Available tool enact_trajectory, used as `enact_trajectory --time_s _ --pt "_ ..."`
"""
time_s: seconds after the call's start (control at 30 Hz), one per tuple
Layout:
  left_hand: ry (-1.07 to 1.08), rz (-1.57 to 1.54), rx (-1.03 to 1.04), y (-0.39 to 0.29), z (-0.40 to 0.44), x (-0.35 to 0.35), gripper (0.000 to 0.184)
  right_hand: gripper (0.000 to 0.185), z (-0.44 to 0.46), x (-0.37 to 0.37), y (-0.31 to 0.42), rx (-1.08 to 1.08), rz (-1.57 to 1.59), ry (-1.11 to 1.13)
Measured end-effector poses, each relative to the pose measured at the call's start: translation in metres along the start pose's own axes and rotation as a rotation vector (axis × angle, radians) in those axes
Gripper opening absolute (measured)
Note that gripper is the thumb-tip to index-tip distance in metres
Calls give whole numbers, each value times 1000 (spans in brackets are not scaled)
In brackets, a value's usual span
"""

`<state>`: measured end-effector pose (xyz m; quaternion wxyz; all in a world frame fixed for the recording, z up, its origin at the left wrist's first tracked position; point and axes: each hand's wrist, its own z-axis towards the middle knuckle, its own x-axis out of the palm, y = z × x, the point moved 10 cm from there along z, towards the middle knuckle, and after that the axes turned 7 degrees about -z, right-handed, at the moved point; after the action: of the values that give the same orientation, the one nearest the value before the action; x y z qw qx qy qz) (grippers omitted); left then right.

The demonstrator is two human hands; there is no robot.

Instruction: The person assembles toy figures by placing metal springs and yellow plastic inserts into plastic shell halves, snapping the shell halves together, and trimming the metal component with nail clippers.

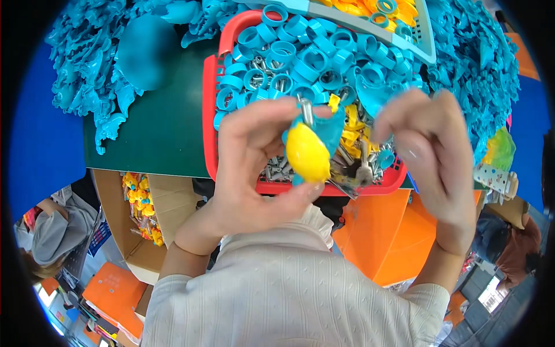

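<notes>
My left hand (243,159) is closed, with thumb and fingers pinching a small yellow and teal plastic piece (308,153) in front of me. A silver metal pin (306,113) stands out of its top, and a teal flap shows behind the yellow part. My right hand (430,144) is raised to the right of it, apart from the piece. Its fingers are curled and blurred; whatever they pinch, if anything, is hidden. Below both hands is a red basket (209,115) of teal rings (315,61), silver metal parts (277,169) and small yellow parts (350,136).
Heaps of teal plastic pieces lie left (87,63) and right (474,63) on the green table (156,130). A grey-blue basket (426,34) with orange-yellow pieces stands behind. A cardboard box (165,202) holds yellow items below left. Other people sit at both sides.
</notes>
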<state>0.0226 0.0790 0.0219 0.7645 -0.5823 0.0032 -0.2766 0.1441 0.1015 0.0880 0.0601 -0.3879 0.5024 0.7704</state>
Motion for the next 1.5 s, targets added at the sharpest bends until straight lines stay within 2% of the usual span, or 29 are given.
enact_trajectory --time_s 0.03,0.07,0.13,0.2,0.3,0.33,0.4,0.5,0.63,0.73,0.83,0.87,0.93,1.0,1.03,1.13,1.2,1.3,1.33,1.4,1.47,1.5 --pt "-40 -70 -29 9 1 -4 72 7 3 6 -9 46 61 -7" --pt "-79 -140 -60 16 0 -8 71 7 1 9 -18 63 60 -14" --pt "-107 -204 -86 19 -4 -12 70 3 -8 14 -16 -117 -247 -54" --pt "-189 -178 -90 17 -7 -21 70 2 -24 10 -19 -95 -234 -123" --pt "-213 -169 -98 17 -7 -27 73 24 -56 10 1 -164 -297 -195" --pt "-232 -167 -100 16 -7 -29 74 24 -65 13 5 -153 -293 -196" --pt "-245 -170 -108 17 -5 -27 75 34 -79 42 16 -213 -473 29" --pt "-296 -57 -113 17 -5 -27 78 41 -92 68 9 -212 -605 -63" --pt "-296 -14 -126 16 -9 -26 80 32 -97 78 5 -243 -710 -130" --pt "-315 -43 -147 18 -9 -27 81 22 -91 67 0 -149 -569 -139" --pt "-337 -65 -153 18 -10 -29 81 9 -85 33 -21 124 -255 -192" --pt "-332 -69 -143 16 -9 -28 81 9 -83 28 -20 121 -256 -192" --pt "-322 -74 -153 18 -11 -29 80 9 -85 -3 -24 137 -132 -433" --pt "-307 -80 -164 19 -11 -29 80 17 -78 -21 -15 -43 -106 -499" --pt "-270 -148 -158 18 -10 -26 76 25 -72 -25 -8 -26 -231 -463" --pt "-229 -231 -145 17 -9 -20 74 29 -62 -32 1 -59 -376 -405" --pt "-231 -249 -140 17 -10 -19 74 30 -60 -36 8 -126 -369 -468" --pt "-145 -258 -87 13 -10 -10 75 30 -63 -50 13 -60 -171 -671" --pt "-150 -254 -83 12 -10 -10 75 30 -65 -48 17 -65 -167 -668" --pt "-52 -204 -68 6 -8 2 77 31 -62 -32 7 45 160 -497" --pt "-28 -205 -4 3 -7 2 73 36 -60 -14 4 136 249 -423" --pt "50 -128 54 -4 -5 7 70 33 -59 -8 4 147 239 -352"
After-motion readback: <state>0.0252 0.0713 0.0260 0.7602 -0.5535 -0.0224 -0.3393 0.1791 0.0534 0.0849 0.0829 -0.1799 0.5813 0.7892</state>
